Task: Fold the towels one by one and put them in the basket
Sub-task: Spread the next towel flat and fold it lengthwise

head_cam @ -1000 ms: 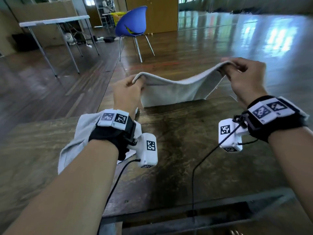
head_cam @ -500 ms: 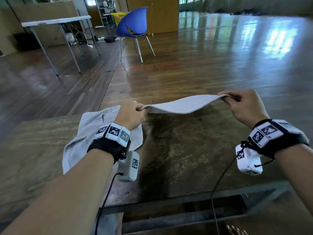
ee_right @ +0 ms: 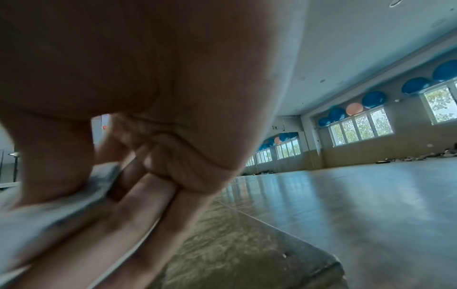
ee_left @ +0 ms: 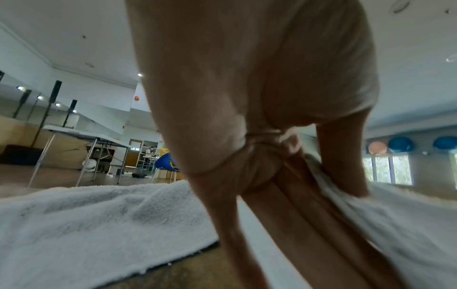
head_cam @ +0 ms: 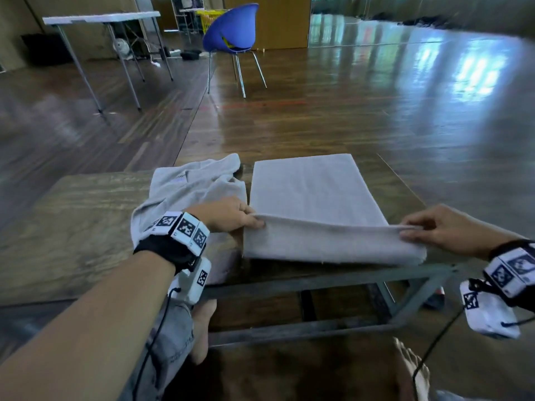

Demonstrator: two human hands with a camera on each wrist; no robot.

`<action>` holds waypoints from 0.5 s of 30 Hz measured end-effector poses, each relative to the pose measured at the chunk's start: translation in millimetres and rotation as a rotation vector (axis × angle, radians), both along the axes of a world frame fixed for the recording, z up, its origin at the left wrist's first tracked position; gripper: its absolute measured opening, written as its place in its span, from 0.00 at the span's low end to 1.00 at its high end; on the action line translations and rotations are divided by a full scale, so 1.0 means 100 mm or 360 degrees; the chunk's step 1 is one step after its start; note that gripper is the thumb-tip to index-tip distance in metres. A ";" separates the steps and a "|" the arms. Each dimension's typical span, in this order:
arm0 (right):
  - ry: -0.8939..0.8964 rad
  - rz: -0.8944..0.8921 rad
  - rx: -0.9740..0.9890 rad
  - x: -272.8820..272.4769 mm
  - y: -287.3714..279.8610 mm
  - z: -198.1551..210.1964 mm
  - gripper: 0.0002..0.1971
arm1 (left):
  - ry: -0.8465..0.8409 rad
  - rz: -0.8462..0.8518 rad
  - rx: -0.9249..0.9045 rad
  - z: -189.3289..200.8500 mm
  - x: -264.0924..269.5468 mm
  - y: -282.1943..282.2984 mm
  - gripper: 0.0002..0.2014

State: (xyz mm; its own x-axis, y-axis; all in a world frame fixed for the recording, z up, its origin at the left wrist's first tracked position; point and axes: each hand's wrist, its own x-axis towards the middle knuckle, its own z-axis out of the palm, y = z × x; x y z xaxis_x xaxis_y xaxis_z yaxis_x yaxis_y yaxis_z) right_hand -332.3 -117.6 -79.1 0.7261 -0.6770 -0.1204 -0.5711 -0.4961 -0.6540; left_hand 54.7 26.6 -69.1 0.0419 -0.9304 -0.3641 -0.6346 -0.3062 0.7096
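A light grey towel lies spread on the wooden table, its near part raised in a fold. My left hand pinches the towel's near left corner, thumb on top. My right hand pinches the near right corner. In the left wrist view the thumb and fingers clamp the towel's edge. The right wrist view shows fingers under the cloth and the thumb on top. A second, crumpled grey towel lies left of the first, under my left wrist. No basket is in view.
The table's near edge has a metal frame below it, with my knee and bare feet beneath. Beyond the table stand a blue chair and a white folding table on the wooden floor.
Both hands came down and toward me with the towel. It hung in the air a second ago; now it lies flat on the table with its near edge still held up.
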 end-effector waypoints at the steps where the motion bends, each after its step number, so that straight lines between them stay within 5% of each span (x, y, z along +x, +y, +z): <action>1: 0.0075 0.0022 0.0150 -0.02 0.04 0.00 0.07 | 0.0187 0.0023 0.0194 0.00 -0.03 0.06 0.11; 3: 0.0164 0.0013 0.0420 -0.05 0.11 0.00 0.07 | 0.0341 -0.0018 0.0479 0.01 -0.06 0.15 0.08; 5: 0.0181 -0.0024 0.0362 -0.05 0.12 -0.02 0.09 | 0.0316 -0.0048 0.0505 0.01 -0.06 0.17 0.09; 11: -0.0042 -0.0331 -0.0394 0.15 0.06 -0.23 0.07 | -0.0415 0.0088 -0.0486 -0.17 -0.02 -0.06 0.12; 15: 0.0001 -0.0282 -0.0489 0.30 0.04 -0.36 0.06 | -0.0546 -0.0045 -0.0612 -0.28 -0.04 -0.12 0.06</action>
State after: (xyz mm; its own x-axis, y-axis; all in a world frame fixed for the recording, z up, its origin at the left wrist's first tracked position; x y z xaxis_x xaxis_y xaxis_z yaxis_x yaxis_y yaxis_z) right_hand -302.7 -113.6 -114.6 0.5941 -0.7971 0.1079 -0.6662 -0.5628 -0.4893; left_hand 51.0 14.5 -96.8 0.0715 -0.9968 0.0347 -0.8550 -0.0434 0.5168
